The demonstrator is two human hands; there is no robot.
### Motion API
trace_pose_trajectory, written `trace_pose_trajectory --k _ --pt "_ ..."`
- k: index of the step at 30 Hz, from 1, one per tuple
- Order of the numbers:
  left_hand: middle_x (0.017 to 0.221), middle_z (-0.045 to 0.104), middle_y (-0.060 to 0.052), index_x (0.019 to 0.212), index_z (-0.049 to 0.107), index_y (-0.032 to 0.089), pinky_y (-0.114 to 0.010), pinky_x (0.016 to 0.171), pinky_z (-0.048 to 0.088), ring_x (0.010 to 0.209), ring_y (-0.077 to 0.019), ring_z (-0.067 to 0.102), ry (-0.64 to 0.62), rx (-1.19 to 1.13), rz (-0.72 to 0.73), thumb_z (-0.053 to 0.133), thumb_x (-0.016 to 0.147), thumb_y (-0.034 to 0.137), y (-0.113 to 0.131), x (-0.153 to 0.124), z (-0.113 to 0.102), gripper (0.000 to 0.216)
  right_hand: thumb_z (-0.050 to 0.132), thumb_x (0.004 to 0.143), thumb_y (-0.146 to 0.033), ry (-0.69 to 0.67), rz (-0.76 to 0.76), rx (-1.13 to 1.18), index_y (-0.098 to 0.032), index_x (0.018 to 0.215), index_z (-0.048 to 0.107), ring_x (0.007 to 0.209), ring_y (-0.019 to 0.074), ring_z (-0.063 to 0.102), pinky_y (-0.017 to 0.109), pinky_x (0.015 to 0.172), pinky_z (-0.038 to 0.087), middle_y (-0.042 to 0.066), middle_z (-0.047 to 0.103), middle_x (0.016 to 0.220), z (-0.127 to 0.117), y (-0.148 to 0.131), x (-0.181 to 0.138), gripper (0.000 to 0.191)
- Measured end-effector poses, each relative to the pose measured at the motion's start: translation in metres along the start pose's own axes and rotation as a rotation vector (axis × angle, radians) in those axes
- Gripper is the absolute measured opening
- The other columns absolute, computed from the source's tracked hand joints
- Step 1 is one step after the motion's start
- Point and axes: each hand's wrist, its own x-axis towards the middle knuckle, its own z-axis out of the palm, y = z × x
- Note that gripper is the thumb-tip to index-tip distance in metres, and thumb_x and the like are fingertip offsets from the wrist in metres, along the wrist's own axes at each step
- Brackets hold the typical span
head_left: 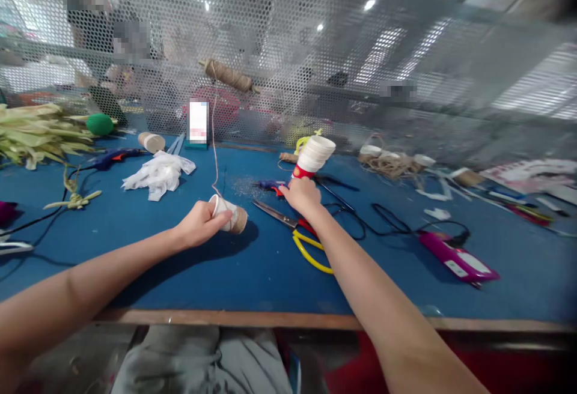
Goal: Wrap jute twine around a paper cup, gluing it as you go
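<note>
My left hand [202, 223] is closed round a white paper cup [223, 205] lying on its side just above the table. Brown twine covers the cup's base end, and a strand [215, 154] runs up from it to a twine spool [229, 75] on the mesh. My right hand [304, 196] is closed at the lower, red end of a tilted stack of paper cups [317, 152]. A blue glue gun [270, 185] lies beside its fingers, partly hidden. Under my right wrist are scissors [277, 214] with red and yellow handles [311, 253].
A pile of white strips [158, 173], another glue gun [115, 157] and a wrapped cup [152, 142] lie to the left. A magenta device [457, 259] with a black cord sits on the right. The perforated metal screen [279, 39] stands behind the blue table [216, 286].
</note>
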Motion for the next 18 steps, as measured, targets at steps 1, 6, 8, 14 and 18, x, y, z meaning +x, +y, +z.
trace_pose_trajectory --k 1,6,8,14,18 --pt "0.056 0.044 0.001 0.058 0.051 0.012 -0.02 0.052 0.034 0.054 -0.0086 0.038 -0.009 0.019 0.031 0.04 0.077 0.033 0.002 -0.001 0.001 0.03 0.057 0.071 -0.029 0.0 -0.058 -0.005 -0.011 0.071 0.063 0.104 0.0308 0.047 0.038 0.082 0.036 0.019 0.059 0.097 -0.003 -0.007 -0.006 0.019" --pt "0.053 0.037 0.004 0.057 0.043 0.014 -0.019 0.048 0.03 0.05 -0.0066 0.031 -0.08 0.11 0.149 0.04 0.077 0.029 0.018 -0.006 0.007 0.025 0.04 0.079 -0.05 -0.579 -0.459 0.379 -0.017 0.085 0.066 0.083 0.0175 0.056 0.029 0.075 0.041 0.006 0.065 0.087 -0.005 -0.049 -0.05 0.042" --pt "0.05 0.033 0.005 0.055 0.041 0.015 -0.019 0.046 0.027 0.048 -0.0061 0.028 -0.104 0.132 0.168 0.042 0.076 0.028 0.024 -0.008 0.008 0.025 0.046 0.076 -0.049 -0.727 -0.464 0.554 -0.017 0.085 0.065 0.076 0.0149 0.056 0.027 0.07 0.042 0.005 0.065 0.084 -0.001 -0.061 -0.065 0.039" --pt "0.051 0.04 0.004 0.058 0.05 0.013 -0.02 0.047 0.028 0.048 -0.0064 0.032 -0.132 -0.118 -0.013 0.043 0.074 0.04 0.029 -0.009 0.004 0.032 0.063 0.066 -0.035 -0.408 -0.397 0.9 -0.016 0.071 0.061 0.067 0.0104 0.053 0.026 0.069 0.042 0.001 0.061 0.071 -0.002 -0.06 -0.08 0.02" --pt "0.051 0.046 0.002 0.066 0.057 0.01 -0.021 0.047 0.028 0.046 -0.007 0.036 -0.071 -0.377 -0.231 0.046 0.07 0.048 0.027 -0.006 0.004 0.04 0.063 0.065 -0.037 -0.256 -0.399 0.972 -0.018 0.067 0.059 0.065 0.0105 0.052 0.026 0.066 0.043 0.0 0.059 0.068 -0.012 -0.053 -0.084 0.02"
